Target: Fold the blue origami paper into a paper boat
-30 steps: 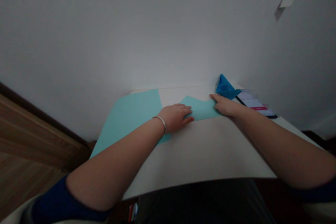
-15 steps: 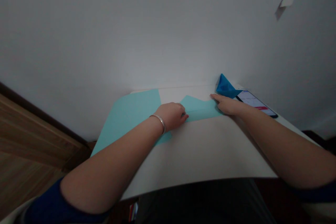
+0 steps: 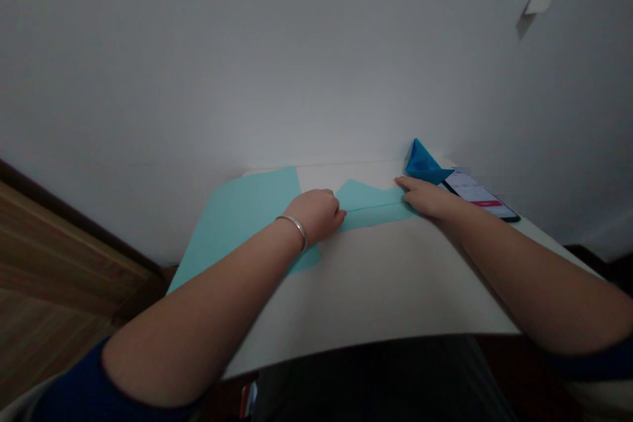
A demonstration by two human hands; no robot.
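Observation:
A light turquoise sheet of paper, partly folded (image 3: 373, 214), lies flat between my hands, with a crease line running along its length. My left hand (image 3: 319, 214), a silver bangle on its wrist, is closed at the paper's left end; its fingertips press or pinch there, partly hidden. At the right end my right hand (image 3: 422, 196) rests on the paper with its index finger stretched toward the wall and its thumb side hidden. Just beyond that hand stands a blue folded paper boat (image 3: 425, 165).
A larger turquoise sheet (image 3: 237, 217) covers the left side of the white table (image 3: 395, 290). A phone with its screen lit (image 3: 477, 194) lies at the right. The grey wall (image 3: 316, 66) rises behind, and a wooden panel (image 3: 64, 257) stands to the left.
My left hand has slid slightly left along the folded paper, and the crease line shows more clearly. My right hand stays at the right end.

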